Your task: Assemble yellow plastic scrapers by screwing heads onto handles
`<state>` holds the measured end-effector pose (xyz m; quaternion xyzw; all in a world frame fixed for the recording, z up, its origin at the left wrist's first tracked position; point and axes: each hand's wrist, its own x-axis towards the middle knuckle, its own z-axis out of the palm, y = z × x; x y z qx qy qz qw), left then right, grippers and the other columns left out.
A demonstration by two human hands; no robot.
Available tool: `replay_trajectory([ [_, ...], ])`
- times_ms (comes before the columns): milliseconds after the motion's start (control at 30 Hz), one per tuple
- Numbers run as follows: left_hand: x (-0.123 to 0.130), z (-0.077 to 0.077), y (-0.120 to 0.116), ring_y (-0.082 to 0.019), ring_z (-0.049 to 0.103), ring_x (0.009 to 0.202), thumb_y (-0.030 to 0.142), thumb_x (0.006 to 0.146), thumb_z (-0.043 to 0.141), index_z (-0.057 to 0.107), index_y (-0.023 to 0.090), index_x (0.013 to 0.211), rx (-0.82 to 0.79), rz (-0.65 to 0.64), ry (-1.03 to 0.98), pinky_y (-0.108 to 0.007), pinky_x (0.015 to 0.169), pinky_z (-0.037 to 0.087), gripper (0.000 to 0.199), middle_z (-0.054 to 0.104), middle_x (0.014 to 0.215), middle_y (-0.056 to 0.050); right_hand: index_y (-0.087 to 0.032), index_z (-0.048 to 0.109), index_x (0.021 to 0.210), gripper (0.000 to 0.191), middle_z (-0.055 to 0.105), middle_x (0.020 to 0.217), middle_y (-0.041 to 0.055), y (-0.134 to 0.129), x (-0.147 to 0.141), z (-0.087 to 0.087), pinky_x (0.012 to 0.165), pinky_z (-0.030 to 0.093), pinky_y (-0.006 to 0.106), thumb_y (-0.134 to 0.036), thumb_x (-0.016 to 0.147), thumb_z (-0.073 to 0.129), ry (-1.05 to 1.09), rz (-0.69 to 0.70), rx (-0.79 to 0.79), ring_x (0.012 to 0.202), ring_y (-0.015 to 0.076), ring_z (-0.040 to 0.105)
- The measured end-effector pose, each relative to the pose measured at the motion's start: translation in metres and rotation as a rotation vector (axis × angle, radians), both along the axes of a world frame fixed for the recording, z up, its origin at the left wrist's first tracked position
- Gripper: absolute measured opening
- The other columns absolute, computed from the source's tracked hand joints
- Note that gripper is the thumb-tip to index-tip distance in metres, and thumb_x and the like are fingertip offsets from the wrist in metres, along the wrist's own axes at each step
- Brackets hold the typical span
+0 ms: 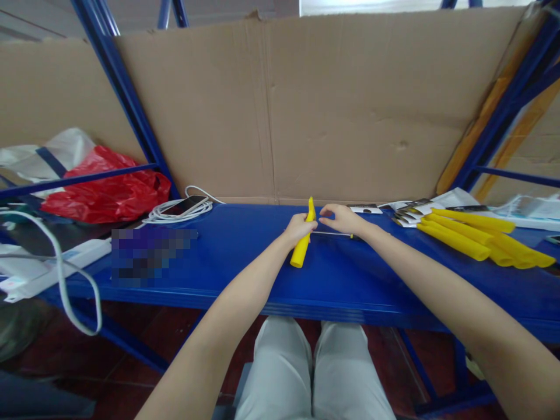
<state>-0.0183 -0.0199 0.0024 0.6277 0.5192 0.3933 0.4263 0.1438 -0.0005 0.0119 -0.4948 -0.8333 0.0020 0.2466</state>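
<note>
A yellow tube [300,252], wide and round at its near end and narrow at its far tip, slants over the blue tabletop. My left hand [298,227] is wrapped round the middle of this tube. Just to the right, my right hand [340,218] is curled with a gap between thumb and forefinger, and I see nothing in it. Its fingertips are close to the tube's upper part but look apart from it. Below that hand lies a thin metal rod [332,234] with a yellow and dark end, like a screwdriver, partly hidden by my right wrist.
Several yellow tubes [485,236] lie in a pile at the right, beside small packets [411,211]. A coiled white cable [179,211] and a red plastic bag [107,189] are at the left, near a white power strip [83,254]. A cardboard panel [280,116] stands behind the blue table [245,256].
</note>
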Motion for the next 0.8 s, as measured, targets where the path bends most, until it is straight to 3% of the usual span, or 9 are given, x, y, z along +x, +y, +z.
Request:
replay_trajectory([
  [333,0.0016,0.0034,-0.0050,-0.010,0.047,0.035,0.003,0.068,0.052,0.053,0.017,0.070,0.012,-0.039,-0.011,-0.022,0.043,0.042,0.014,0.044,0.046,0.008,-0.019,0.064,0.090,0.012,0.072,0.096,0.0083,0.0048,-0.0095,-0.0036,0.080,0.049,0.033,-0.019,0.083,0.055,-0.036,-0.022,0.062,0.090,0.0218,0.067],
  [800,0.0016,0.0045,-0.0064,-0.008,0.043,0.034,0.003,0.067,0.052,0.052,0.017,0.067,0.040,-0.088,-0.017,-0.021,0.040,0.039,0.014,0.042,0.043,0.008,-0.018,0.064,0.086,0.016,0.072,0.090,0.0084,0.0036,-0.0067,0.0049,0.078,0.047,0.030,-0.012,0.081,0.051,-0.105,-0.069,0.047,0.086,0.0212,0.067],
])
